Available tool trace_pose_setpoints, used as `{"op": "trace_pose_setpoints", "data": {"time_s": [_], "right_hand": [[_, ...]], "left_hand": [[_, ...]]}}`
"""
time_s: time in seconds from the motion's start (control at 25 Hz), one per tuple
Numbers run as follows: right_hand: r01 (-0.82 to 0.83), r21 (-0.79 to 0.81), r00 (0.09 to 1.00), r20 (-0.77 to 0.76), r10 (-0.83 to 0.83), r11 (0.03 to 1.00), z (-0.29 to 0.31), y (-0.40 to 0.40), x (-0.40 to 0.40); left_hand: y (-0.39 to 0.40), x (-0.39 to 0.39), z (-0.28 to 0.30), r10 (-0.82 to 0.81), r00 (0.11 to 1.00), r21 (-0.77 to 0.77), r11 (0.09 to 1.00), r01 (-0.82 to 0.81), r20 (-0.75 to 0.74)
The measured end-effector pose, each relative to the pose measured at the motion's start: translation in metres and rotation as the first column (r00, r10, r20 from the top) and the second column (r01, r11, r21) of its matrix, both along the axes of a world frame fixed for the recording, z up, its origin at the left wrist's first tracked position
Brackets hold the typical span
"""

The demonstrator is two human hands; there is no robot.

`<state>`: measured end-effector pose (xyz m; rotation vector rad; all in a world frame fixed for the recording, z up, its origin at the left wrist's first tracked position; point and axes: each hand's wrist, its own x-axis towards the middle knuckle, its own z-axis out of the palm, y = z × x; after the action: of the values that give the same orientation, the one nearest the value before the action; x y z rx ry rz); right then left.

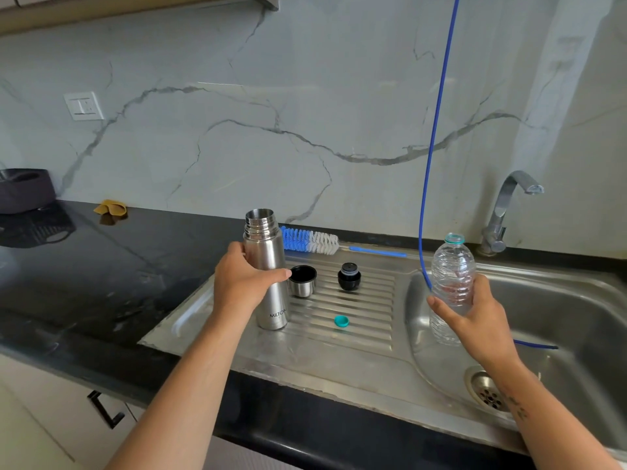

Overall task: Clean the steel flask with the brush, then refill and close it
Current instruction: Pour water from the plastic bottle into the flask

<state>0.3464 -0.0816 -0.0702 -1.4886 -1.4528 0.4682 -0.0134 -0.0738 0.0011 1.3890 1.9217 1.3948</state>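
Observation:
The steel flask (268, 259) stands upright and uncapped on the ribbed drainboard (359, 320). My left hand (242, 283) grips its body from the left. Over the sink basin, my right hand (475, 320) holds a clear plastic water bottle (453, 266), upright and open. Behind the flask lies the blue-and-white bottle brush (310, 240) against the wall. The flask's steel cup lid (302, 279) and black stopper (349, 276) sit on the drainboard, with the bottle's teal cap (341, 320) in front of them.
A steel sink (559, 317) with a drain (490, 396) is at right, its tap (509, 205) behind. A blue cord (437, 113) hangs down into the basin. On the black counter (101, 273) sit a yellow cloth (110, 208) and a dark object (25, 189).

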Motion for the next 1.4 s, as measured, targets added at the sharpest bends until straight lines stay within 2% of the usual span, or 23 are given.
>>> {"op": "trace_pose_setpoints", "data": {"time_s": [0.08,0.16,0.24,0.28,0.32,0.4,0.48,0.52,0.6,0.68,0.96,1.0,1.08,1.16,1.2,1.24,1.32,1.4], "right_hand": [[-0.005,0.005,1.0,0.0,0.005,1.0,-0.001,0.001,-0.001],[-0.005,0.014,1.0,-0.009,0.005,1.0,-0.001,0.001,-0.001],[-0.007,0.015,1.0,-0.024,0.007,1.0,-0.001,0.001,0.0],[-0.007,0.016,1.0,-0.029,0.008,1.0,-0.001,0.002,0.0],[-0.004,0.017,1.0,-0.03,0.005,1.0,-0.002,0.002,0.001],[-0.003,0.016,0.999,-0.033,0.004,1.0,-0.002,0.002,0.002],[-0.01,0.012,0.999,-0.03,0.011,1.0,-0.003,0.003,0.002],[-0.012,0.013,1.0,-0.021,0.012,1.0,-0.003,0.003,0.002],[-0.015,0.015,1.0,-0.005,0.015,1.0,-0.004,0.005,0.002],[-0.023,0.018,1.0,0.001,0.023,1.0,-0.006,0.007,0.002],[-0.048,0.013,0.999,0.026,0.048,0.999,-0.011,0.012,0.004],[-0.045,0.018,0.999,0.027,0.045,0.999,-0.01,0.012,0.004],[-0.032,0.029,0.999,0.028,0.031,0.999,-0.011,0.012,0.004],[-0.028,0.033,0.999,0.028,0.027,0.999,-0.011,0.012,0.004],[-0.032,0.036,0.999,0.035,0.03,0.999,-0.012,0.012,0.004],[-0.035,0.041,0.998,0.049,0.033,0.999,-0.012,0.013,0.004],[-0.047,0.046,0.996,0.08,0.043,0.998,-0.013,0.013,0.002],[-0.06,0.046,0.994,0.093,0.056,0.997,-0.014,0.013,0.002]], "left_hand": [[-0.013,0.004,0.001,0.092,0.993,0.1,0.991,-0.084,-0.07],[-0.028,0.016,0.002,0.175,0.977,0.265,0.955,-0.137,-0.125],[-0.037,0.037,0.003,0.122,0.977,0.4,0.915,-0.043,-0.174],[-0.038,0.047,0.001,0.032,0.974,0.392,0.918,0.06,-0.224],[-0.034,0.058,-0.003,-0.095,0.951,0.314,0.93,0.19,-0.294],[-0.018,0.076,-0.018,-0.365,0.829,0.028,0.909,0.415,-0.423],[0.002,0.087,-0.037,-0.513,0.679,-0.217,0.852,0.476,-0.526],[0.011,0.091,-0.046,-0.541,0.618,-0.282,0.836,0.471,-0.571],[0.026,0.096,-0.061,-0.568,0.527,-0.353,0.817,0.456,-0.633],[0.033,0.098,-0.072,-0.581,0.479,-0.393,0.808,0.439,-0.658],[0.038,0.102,-0.083,-0.521,0.485,-0.323,0.84,0.436,-0.702],[0.039,0.104,-0.08,-0.517,0.514,-0.286,0.839,0.464,-0.685],[0.045,0.115,-0.068,-0.502,0.656,-0.11,0.833,0.543,-0.563],[0.052,0.136,-0.045,-0.497,0.811,0.149,0.817,0.557,-0.309],[0.056,0.148,-0.032,-0.519,0.839,0.266,0.795,0.545,-0.165],[0.058,0.161,-0.019,-0.558,0.83,0.36,0.772,0.523,-0.011],[0.058,0.185,-0.001,-0.606,0.758,0.483,0.753,0.448,0.242],[0.055,0.205,0.005,-0.591,0.752,0.541,0.75,0.381,0.29]]}}
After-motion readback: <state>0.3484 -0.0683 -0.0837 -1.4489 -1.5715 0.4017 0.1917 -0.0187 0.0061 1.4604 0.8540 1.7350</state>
